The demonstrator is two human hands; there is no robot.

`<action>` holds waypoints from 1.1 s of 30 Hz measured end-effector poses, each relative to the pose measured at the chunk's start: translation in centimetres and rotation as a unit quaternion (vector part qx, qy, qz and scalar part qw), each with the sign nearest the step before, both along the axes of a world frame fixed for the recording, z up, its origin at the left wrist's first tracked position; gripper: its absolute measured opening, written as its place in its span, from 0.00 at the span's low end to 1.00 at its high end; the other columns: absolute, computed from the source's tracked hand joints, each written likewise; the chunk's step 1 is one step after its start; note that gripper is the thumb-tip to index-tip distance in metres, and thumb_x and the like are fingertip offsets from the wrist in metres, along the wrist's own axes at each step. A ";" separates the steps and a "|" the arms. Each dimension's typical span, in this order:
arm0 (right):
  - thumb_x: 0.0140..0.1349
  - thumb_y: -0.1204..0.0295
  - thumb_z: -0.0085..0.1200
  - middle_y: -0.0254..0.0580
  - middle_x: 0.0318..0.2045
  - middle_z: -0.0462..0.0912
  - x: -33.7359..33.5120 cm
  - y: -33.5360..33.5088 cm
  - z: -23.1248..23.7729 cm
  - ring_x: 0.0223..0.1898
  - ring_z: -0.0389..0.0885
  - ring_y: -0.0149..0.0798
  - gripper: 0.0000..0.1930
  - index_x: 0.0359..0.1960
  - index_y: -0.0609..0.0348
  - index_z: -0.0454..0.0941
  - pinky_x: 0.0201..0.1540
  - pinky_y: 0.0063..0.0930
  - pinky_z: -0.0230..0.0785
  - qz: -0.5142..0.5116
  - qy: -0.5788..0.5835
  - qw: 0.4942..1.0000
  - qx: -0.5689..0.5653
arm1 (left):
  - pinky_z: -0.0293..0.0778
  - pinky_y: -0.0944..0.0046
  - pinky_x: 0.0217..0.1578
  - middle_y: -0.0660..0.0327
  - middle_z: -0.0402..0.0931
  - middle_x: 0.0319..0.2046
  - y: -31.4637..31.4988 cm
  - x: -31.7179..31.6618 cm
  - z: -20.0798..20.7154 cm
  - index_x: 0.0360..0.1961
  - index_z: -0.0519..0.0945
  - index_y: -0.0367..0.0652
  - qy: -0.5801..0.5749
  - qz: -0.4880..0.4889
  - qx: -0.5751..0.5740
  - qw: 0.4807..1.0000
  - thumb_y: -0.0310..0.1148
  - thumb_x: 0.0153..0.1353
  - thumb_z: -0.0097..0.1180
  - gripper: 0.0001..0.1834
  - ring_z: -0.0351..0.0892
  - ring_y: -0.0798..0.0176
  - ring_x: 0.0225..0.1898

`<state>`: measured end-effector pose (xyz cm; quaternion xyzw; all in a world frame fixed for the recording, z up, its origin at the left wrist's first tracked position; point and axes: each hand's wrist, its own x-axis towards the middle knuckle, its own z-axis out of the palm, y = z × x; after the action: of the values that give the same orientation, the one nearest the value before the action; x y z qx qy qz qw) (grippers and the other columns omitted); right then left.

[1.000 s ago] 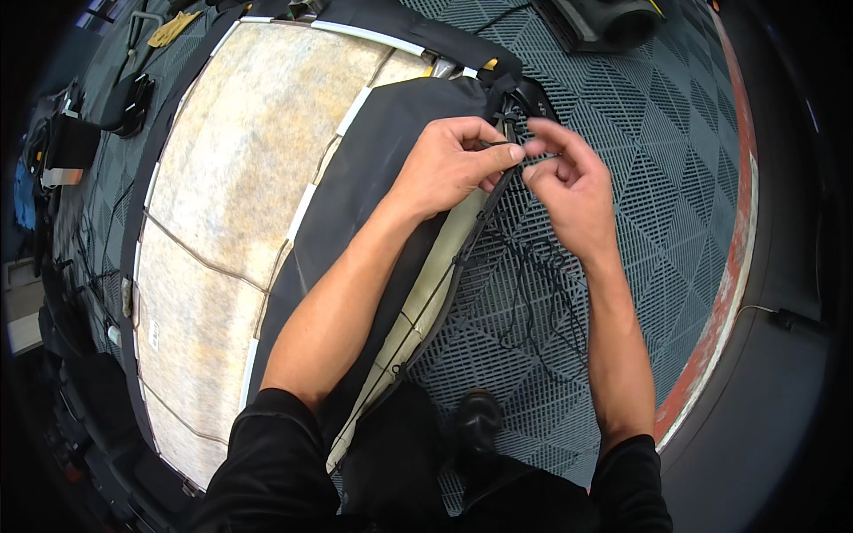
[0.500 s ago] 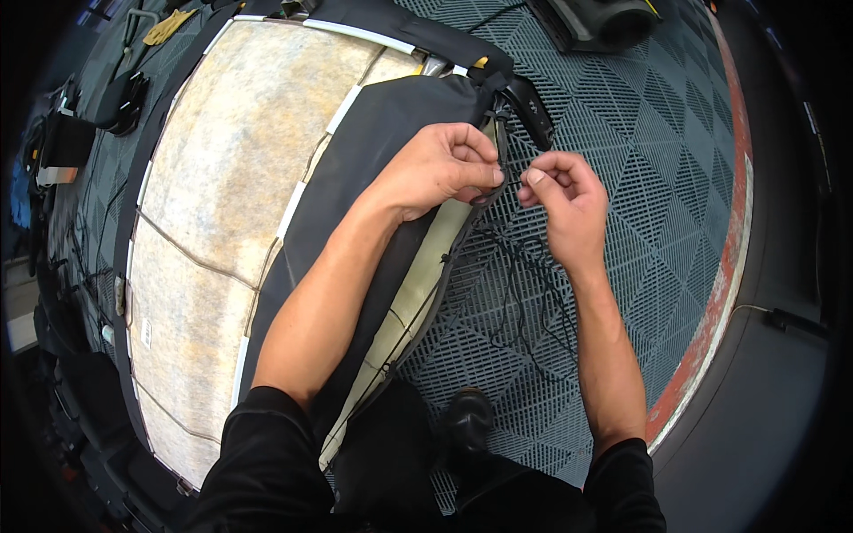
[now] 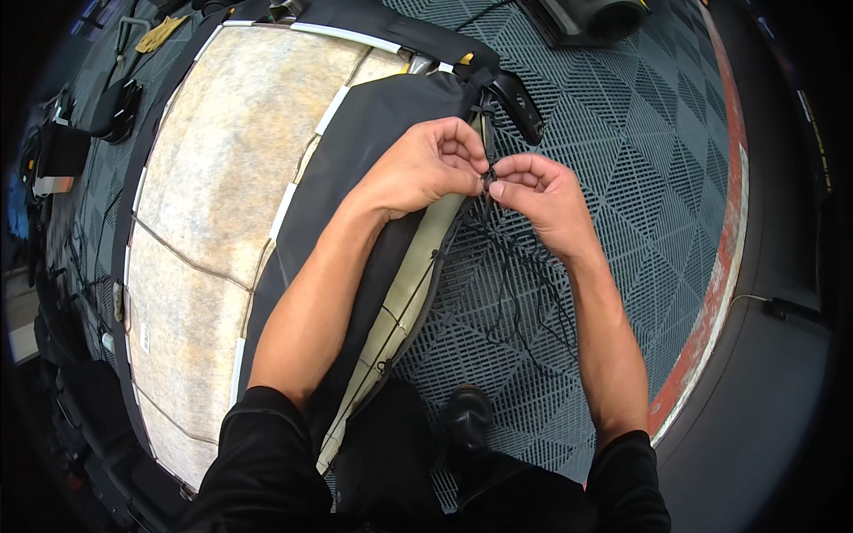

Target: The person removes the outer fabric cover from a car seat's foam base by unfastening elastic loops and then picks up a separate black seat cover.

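Note:
A car seat part with a black cover and a mottled felt backing lies in front of me. Along its right edge runs an olive fabric strip, laced with thin black cord. At the upper end of this strip my left hand pinches the black cord. My right hand meets it from the right, thumb and forefinger closed on the same cord. The fingertips nearly touch and hide the detail between them. Loose loops of black cord hang below the hands.
Past my hands, a black plastic piece sticks out from the seat part's corner. Grey grid tiles cover the floor, bounded by a red and white edge at right. A dark bulky object stands far off; a yellow glove lies far left.
My right hand has moved left to meet my left hand, closing the gap between them. The whole view has shifted slightly.

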<state>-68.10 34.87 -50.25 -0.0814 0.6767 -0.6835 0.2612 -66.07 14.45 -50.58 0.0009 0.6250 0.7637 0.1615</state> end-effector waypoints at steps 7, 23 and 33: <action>0.60 0.77 0.57 0.39 0.30 0.84 -0.5 0.1 0.1 0.30 0.80 0.25 0.09 0.41 0.70 0.80 0.32 0.17 0.71 -0.003 0.040 0.997 0.059 | 0.80 0.70 0.38 0.61 0.80 0.34 0.0 0.1 0.2 0.37 0.76 0.39 -0.048 -0.002 0.009 0.999 0.20 0.52 0.67 0.14 0.81 0.70 0.36; 0.58 0.77 0.58 0.36 0.33 0.82 -1.3 -0.5 -0.5 0.33 0.79 0.29 0.08 0.39 0.64 0.81 0.38 0.23 0.72 -0.022 0.191 0.975 0.111 | 0.72 0.74 0.27 0.61 0.82 0.27 0.2 0.5 0.9 0.36 0.81 0.34 -0.029 -0.029 -0.112 0.993 0.27 0.65 0.59 0.06 0.80 0.72 0.27; 0.51 0.74 0.63 0.37 0.28 0.77 1.1 -0.9 1.0 0.31 0.76 0.41 0.05 0.29 0.58 0.82 0.38 0.35 0.67 -0.031 0.440 0.850 0.288 | 0.71 0.74 0.25 0.64 0.80 0.25 0.6 0.7 0.7 0.35 0.80 0.34 -0.018 -0.018 -0.152 0.988 0.28 0.65 0.57 0.06 0.79 0.74 0.26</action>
<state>-66.98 33.98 -49.20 -0.2742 0.8895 -0.3581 -0.0736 -65.40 15.03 -49.85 -0.0262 0.7306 0.6568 0.1851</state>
